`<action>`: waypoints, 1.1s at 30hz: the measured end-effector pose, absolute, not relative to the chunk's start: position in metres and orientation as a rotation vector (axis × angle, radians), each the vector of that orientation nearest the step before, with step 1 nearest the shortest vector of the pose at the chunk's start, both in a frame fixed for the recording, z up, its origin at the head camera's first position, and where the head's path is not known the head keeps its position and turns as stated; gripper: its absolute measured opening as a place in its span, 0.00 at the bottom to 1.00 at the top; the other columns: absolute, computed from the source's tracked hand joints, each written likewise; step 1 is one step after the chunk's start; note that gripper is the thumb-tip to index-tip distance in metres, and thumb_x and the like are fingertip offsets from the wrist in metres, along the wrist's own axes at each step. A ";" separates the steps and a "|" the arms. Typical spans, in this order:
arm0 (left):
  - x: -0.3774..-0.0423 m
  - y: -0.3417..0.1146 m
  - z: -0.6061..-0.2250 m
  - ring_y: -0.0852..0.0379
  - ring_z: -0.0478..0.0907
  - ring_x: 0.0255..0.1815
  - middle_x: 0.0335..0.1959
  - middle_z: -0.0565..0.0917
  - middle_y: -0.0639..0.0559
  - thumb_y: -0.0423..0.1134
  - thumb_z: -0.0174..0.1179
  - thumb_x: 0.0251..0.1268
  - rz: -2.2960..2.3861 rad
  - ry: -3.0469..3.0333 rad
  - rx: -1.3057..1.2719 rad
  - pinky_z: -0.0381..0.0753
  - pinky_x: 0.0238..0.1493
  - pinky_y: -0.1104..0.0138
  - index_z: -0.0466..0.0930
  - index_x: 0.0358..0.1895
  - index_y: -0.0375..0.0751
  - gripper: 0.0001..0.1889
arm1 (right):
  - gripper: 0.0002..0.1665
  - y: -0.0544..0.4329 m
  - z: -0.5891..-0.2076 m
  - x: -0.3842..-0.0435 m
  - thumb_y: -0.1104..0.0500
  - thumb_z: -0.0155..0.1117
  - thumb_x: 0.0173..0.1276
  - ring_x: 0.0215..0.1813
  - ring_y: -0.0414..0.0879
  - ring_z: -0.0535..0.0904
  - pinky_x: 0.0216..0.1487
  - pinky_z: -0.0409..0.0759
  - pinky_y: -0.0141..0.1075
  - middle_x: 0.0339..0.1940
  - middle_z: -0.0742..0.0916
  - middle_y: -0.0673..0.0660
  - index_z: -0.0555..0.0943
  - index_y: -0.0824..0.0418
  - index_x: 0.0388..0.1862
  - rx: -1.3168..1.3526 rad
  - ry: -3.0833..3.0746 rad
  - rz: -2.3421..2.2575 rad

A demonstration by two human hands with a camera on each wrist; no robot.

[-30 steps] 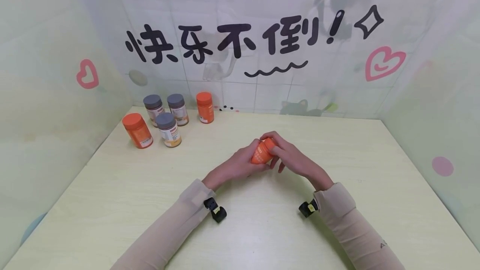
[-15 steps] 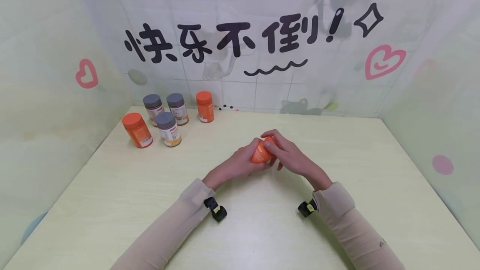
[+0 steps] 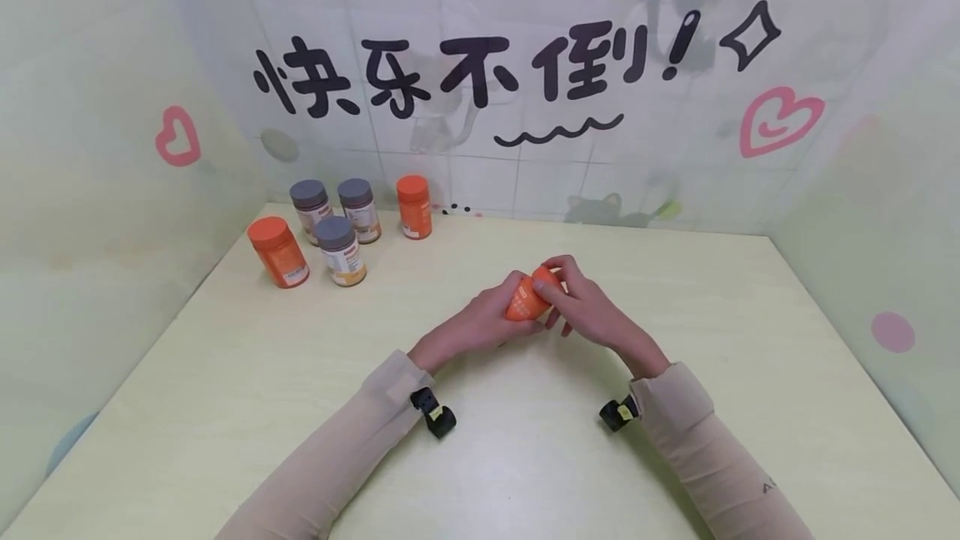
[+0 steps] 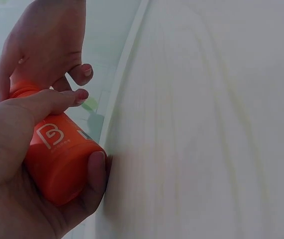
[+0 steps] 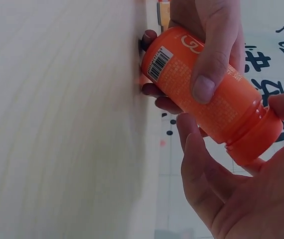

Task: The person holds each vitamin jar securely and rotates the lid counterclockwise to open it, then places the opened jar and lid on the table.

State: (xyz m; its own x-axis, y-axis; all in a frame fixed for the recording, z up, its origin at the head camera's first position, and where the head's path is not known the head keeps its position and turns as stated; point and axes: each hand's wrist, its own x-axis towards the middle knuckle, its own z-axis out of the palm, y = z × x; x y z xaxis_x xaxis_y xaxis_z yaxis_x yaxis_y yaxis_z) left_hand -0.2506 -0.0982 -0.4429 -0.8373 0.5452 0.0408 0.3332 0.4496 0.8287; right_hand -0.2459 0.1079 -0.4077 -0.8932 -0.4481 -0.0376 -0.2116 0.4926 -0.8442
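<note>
An orange bottle (image 3: 521, 305) with white print is held tilted over the table, its base toward the left hand. My left hand (image 3: 489, 315) wraps round the bottle's body, the thumb lying along its side in the right wrist view. At the other end, my right hand (image 3: 596, 312) pinches the orange cap (image 5: 257, 141) between thumb and fingers. A stretch of threaded-looking neck shows between cap and body in the right wrist view. In the left wrist view the bottle (image 4: 62, 154) has its base in the left palm, and the right fingers hide its cap.
At the back left stand two more orange bottles (image 3: 281, 255) (image 3: 415, 208) and three grey-capped jars (image 3: 343, 261). Printed cloth walls (image 3: 480, 182) enclose the pale table (image 3: 480, 457) at the back and sides. Each wrist wears a small black camera.
The right thumb has shifted up onto the cap, while the left hand keeps its grip on the bottle. The head view has tilted slightly; the jars and bottles at the back stand unmoved.
</note>
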 end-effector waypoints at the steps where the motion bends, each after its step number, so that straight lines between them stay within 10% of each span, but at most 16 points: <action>1: -0.251 -0.098 -0.443 0.55 0.77 0.53 0.56 0.80 0.52 0.43 0.66 0.70 1.335 2.467 0.764 0.83 0.55 0.63 0.64 0.65 0.48 0.26 | 0.32 0.109 -0.407 -0.246 0.43 0.52 0.81 0.37 0.52 0.87 0.32 0.85 0.41 0.61 0.81 0.67 0.61 0.63 0.70 -0.560 2.492 -1.349; 33: -0.251 -0.097 -0.444 0.55 0.78 0.51 0.54 0.81 0.54 0.44 0.69 0.68 1.317 2.465 0.796 0.82 0.50 0.63 0.65 0.65 0.50 0.28 | 0.25 0.118 -0.396 -0.243 0.42 0.56 0.78 0.39 0.57 0.87 0.35 0.86 0.46 0.49 0.85 0.61 0.72 0.57 0.62 -0.610 2.477 -1.349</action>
